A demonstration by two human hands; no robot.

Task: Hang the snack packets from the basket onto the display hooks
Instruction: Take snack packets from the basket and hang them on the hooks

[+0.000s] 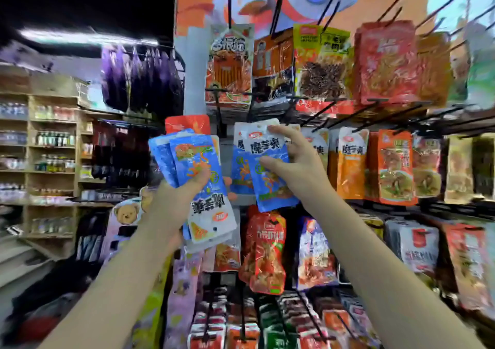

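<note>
My left hand point(184, 196) grips a fanned stack of blue and white snack packets point(199, 180), held upside down in front of the display rack. My right hand point(297, 161) pinches one blue and white packet point(267, 161) by its upper part, thumb on the front and forefinger at the top edge. That packet is upright, right in front of another blue packet point(241, 166) of the same kind on the rack. The hook behind it is hidden by the packet. The basket is out of view.
Black display hooks point(348, 113) jut out from the rack, loaded with orange and red packets point(385, 62) above, beside and below my hands. Shelves of bottles point(53, 139) stand at the left. Purple bags point(139, 78) hang at upper left.
</note>
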